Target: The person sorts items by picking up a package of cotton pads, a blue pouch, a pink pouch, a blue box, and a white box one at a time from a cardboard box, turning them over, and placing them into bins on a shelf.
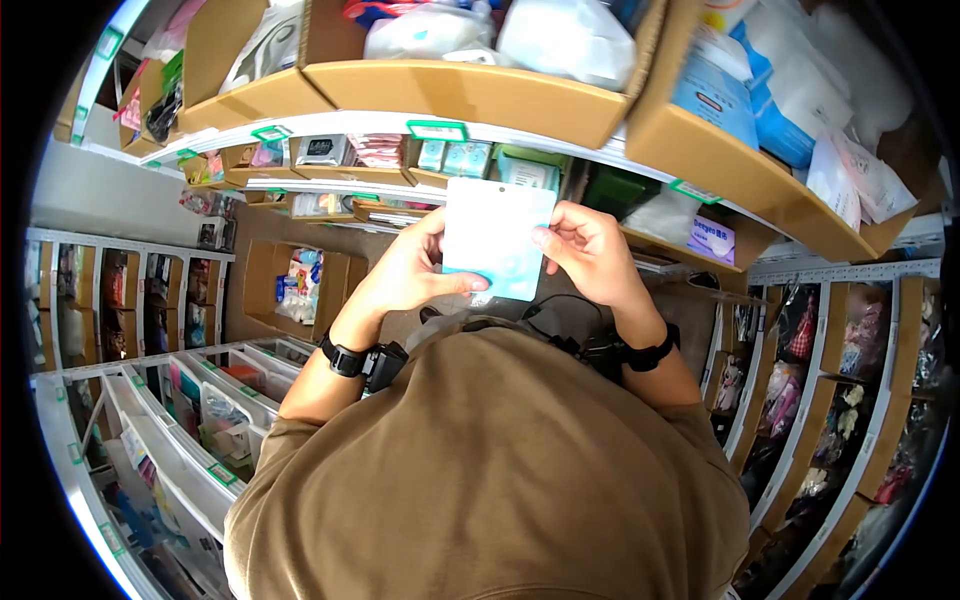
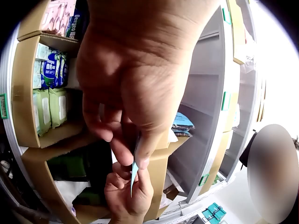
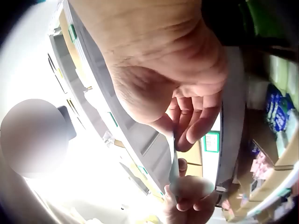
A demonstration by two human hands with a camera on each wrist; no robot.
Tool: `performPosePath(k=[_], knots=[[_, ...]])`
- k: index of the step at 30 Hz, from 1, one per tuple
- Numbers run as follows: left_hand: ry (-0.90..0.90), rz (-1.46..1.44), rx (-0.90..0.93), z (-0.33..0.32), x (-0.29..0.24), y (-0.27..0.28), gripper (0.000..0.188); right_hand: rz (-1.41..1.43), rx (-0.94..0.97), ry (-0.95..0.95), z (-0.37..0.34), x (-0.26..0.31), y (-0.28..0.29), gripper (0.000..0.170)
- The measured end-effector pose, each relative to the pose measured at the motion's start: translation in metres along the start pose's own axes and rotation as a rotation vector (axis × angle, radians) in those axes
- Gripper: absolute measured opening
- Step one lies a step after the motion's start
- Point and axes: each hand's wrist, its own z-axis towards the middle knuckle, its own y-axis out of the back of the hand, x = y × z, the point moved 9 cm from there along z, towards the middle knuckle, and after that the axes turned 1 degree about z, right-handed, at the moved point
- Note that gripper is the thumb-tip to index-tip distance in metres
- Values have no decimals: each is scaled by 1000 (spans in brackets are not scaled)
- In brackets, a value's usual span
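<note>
A flat white and light-blue pouch (image 1: 498,232) with a small hole near its top edge is held up in front of the chest. My left hand (image 1: 412,268) grips its left side, thumb across the front at the lower corner. On the opposite side, my right hand (image 1: 597,260) pinches the edge between thumb and fingers. Both wrist views show the pouch nearly edge-on: as a thin blue sliver (image 2: 134,177) by the left thumb, and as a pale strip (image 3: 174,165) below the right hand's fingers.
Shelves with cardboard boxes (image 1: 470,88) of bagged goods stand ahead. A carton (image 1: 262,285) of packages sits low to the left, behind white bins (image 1: 160,440). More stocked shelving (image 1: 840,300) lines the right. Green wipe packs (image 2: 57,107) fill one shelf box.
</note>
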Motion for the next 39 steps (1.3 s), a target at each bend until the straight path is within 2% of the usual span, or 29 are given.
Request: performPosePath(k=[5,13,21,30,35,39], knots=[[-31,-75,-26,-34,3,60,70,-58,23,32,35,2,-55,13],[-138,-111,-113,-105,2,183,49,-82,113,61,109,-3,-174,12],[-193,-102,-243,-167,2,280,44,-75,182,7,166,-18,-269,13],[-205,-73,-404,-220,13,346,40,-80,284,-36,211,-36,-345,15],[-201,-142,-492,-232,21,366,26,-79,343,-69,235,-48,-371,13],[-166,-154,-560,-233,34,385,22,-64,403,-119,260,-69,-382,13]])
